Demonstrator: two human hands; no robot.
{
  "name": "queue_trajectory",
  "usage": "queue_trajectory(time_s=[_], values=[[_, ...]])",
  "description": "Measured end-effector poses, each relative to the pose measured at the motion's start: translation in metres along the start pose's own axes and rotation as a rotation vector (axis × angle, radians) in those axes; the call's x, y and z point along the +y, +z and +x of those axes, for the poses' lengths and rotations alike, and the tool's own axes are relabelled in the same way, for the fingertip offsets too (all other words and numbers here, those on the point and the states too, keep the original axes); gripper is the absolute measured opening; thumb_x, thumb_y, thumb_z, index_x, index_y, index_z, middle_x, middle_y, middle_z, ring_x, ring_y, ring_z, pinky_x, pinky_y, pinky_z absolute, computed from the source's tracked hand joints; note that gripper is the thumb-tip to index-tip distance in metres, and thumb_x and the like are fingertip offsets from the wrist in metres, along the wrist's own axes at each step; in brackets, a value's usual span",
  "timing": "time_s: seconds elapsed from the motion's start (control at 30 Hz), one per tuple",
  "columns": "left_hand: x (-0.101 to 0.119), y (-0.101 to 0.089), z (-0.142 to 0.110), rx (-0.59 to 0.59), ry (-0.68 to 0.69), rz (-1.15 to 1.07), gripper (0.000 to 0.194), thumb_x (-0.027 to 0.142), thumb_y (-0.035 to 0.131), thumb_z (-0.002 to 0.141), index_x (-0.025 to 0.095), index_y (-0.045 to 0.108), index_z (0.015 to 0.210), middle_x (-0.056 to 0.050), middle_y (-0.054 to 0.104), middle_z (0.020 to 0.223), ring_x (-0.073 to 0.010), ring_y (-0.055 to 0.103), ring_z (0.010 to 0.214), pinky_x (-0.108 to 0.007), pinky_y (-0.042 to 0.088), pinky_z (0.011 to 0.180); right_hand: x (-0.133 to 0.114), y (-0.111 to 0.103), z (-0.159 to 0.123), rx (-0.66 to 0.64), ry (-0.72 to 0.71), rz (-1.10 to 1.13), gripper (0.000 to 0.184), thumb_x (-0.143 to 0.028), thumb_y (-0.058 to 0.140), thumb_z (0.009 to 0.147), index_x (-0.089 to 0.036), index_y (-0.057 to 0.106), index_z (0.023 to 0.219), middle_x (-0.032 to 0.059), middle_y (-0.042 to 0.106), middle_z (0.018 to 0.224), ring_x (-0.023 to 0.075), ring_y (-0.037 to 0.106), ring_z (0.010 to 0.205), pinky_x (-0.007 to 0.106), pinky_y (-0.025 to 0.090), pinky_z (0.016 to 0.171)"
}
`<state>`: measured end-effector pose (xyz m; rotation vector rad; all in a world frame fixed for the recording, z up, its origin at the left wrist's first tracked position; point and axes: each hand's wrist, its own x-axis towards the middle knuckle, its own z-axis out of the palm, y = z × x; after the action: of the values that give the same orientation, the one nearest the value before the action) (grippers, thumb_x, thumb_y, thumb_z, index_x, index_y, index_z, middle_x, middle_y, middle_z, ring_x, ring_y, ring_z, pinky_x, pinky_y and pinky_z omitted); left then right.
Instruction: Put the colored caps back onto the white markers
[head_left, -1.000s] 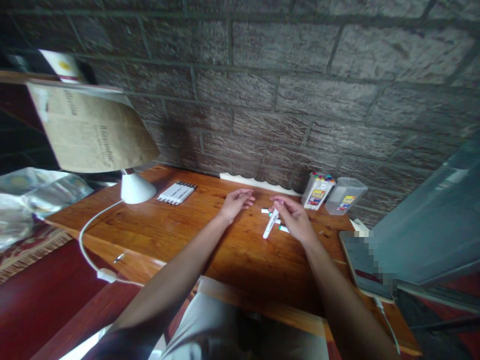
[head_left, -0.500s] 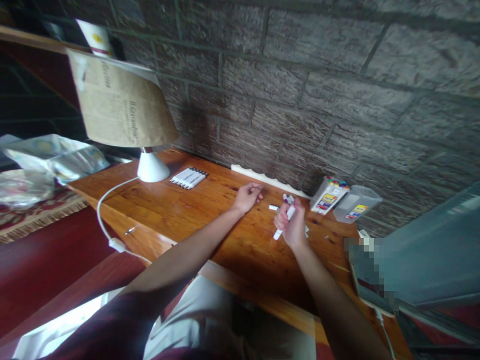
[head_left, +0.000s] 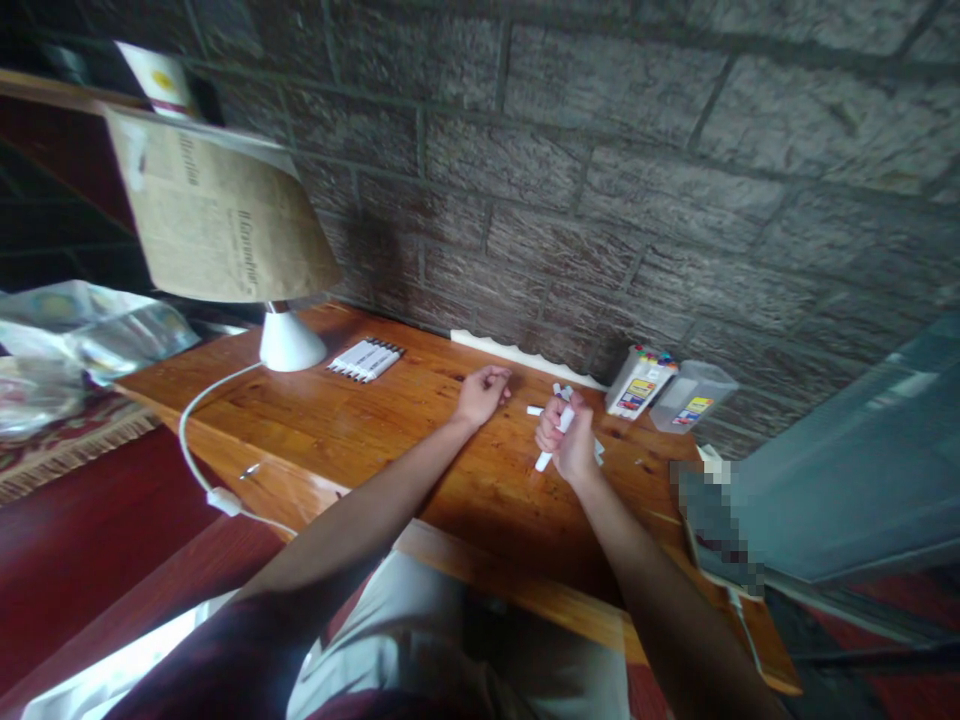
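My right hand is closed round a white marker, whose lower end slants down towards the table. Beside and behind that hand lie several loose white markers, partly hidden by it. My left hand rests on the tabletop with its fingers loosely curled and no object visible in them. Farther left, a neat row of white markers with black ends lies flat on the wood.
A clear case of markers with coloured ends stands by the wall, next to a second clear case. A lamp occupies the left of the wooden table; its cord hangs over the front edge. A blurred-out object lies at the right edge.
The view has shifted slightly, so everything sits a little farther left. My right hand still grips the marker, and my left hand stays on the table with fingers curled.
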<state>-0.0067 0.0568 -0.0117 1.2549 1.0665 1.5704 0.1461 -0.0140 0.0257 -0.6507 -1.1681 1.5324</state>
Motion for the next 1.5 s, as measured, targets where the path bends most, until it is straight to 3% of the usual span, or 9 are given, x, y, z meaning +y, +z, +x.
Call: queue_trajectory(time_s=[0.2,0.47,0.63,0.73,0.87,0.93,1.1,1.27,1.5], values=[[0.002,-0.001,0.001,-0.064,0.043,0.049,0.031,0.043,0.067,0.078,0.013,0.067,0.087,0.002,0.061,0.055,-0.0086,0.050,0.045,-0.021,0.039,0.049,0.000,-0.010,0.006,0.019,-0.024,0.023,0.061,-0.079,0.045,0.076,-0.022,0.039,0.056,-0.0089,0.023,0.044,0.0057,0.014,0.035,0.020,0.012,0.035],[0.013,0.015,-0.027,-0.696,0.009,0.124,0.046,0.056,0.059,0.084,0.013,0.073,0.083,-0.009,0.073,0.078,-0.0103,0.057,0.052,-0.023,0.044,0.053,-0.042,-0.050,0.007,0.225,-0.353,0.129,0.053,-0.067,0.046,0.082,-0.023,0.030,0.056,-0.0061,0.026,0.053,0.0097,0.027,0.043,0.025,0.034,0.043],[0.012,0.023,-0.038,-0.787,0.054,0.101,0.038,0.049,0.067,0.080,0.013,0.074,0.090,-0.009,0.073,0.081,-0.0127,0.061,0.061,-0.023,0.048,0.058,-0.035,-0.045,0.008,0.228,-0.321,0.177,0.052,-0.065,0.046,0.082,-0.023,0.029,0.055,-0.0051,0.028,0.053,0.0114,0.032,0.047,0.028,0.041,0.050],[0.011,0.022,-0.036,-0.713,0.088,0.128,0.034,0.045,0.071,0.078,0.013,0.074,0.088,-0.007,0.072,0.079,-0.0133,0.061,0.065,-0.024,0.047,0.062,-0.027,-0.039,0.013,0.304,-0.289,0.156,0.053,-0.069,0.045,0.081,-0.023,0.037,0.057,-0.0027,0.039,0.056,0.0133,0.046,0.055,0.029,0.047,0.057],[0.011,0.019,-0.028,-0.401,0.170,0.132,0.031,0.043,0.076,0.072,0.014,0.073,0.082,-0.004,0.070,0.078,-0.0139,0.060,0.071,-0.024,0.046,0.068,-0.019,-0.049,0.021,0.584,-0.209,-0.048,0.051,-0.071,0.055,0.074,-0.020,0.056,0.069,0.0014,0.057,0.063,0.0139,0.054,0.057,0.025,0.044,0.049],[0.013,0.017,-0.023,-0.278,0.155,0.091,0.032,0.042,0.079,0.068,0.015,0.072,0.084,-0.003,0.070,0.078,-0.0128,0.059,0.070,-0.023,0.045,0.067,-0.014,-0.057,0.023,0.635,-0.177,-0.127,0.048,-0.067,0.059,0.073,-0.019,0.058,0.070,0.0008,0.058,0.061,0.0118,0.050,0.050,0.023,0.039,0.043],[0.020,0.012,-0.011,-0.135,-0.082,-0.189,0.035,0.042,0.083,0.064,0.015,0.065,0.076,0.004,0.058,0.060,-0.0056,0.047,0.051,-0.018,0.033,0.047,-0.002,-0.058,0.023,0.550,-0.190,-0.195,0.035,-0.051,0.069,0.068,-0.019,0.063,0.081,-0.0058,0.054,0.055,0.0064,0.040,0.040,0.020,0.029,0.037],[0.025,0.003,-0.004,-0.027,-0.337,-0.485,0.041,0.038,0.088,0.055,0.014,0.060,0.072,0.004,0.058,0.064,-0.0028,0.050,0.052,-0.014,0.032,0.044,0.001,-0.043,0.018,0.444,-0.084,-0.260,0.040,-0.052,0.073,0.065,-0.016,0.067,0.082,-0.0038,0.058,0.056,0.0051,0.038,0.041,0.019,0.027,0.038],[0.021,0.000,-0.001,-0.060,-0.405,-0.549,0.038,0.031,0.089,0.057,0.015,0.064,0.081,0.004,0.061,0.070,-0.0027,0.054,0.054,-0.013,0.033,0.043,-0.006,-0.038,0.014,0.462,-0.143,-0.242,0.044,-0.047,0.076,0.065,-0.017,0.070,0.096,-0.0006,0.067,0.071,0.0044,0.039,0.043,0.019,0.026,0.039]])
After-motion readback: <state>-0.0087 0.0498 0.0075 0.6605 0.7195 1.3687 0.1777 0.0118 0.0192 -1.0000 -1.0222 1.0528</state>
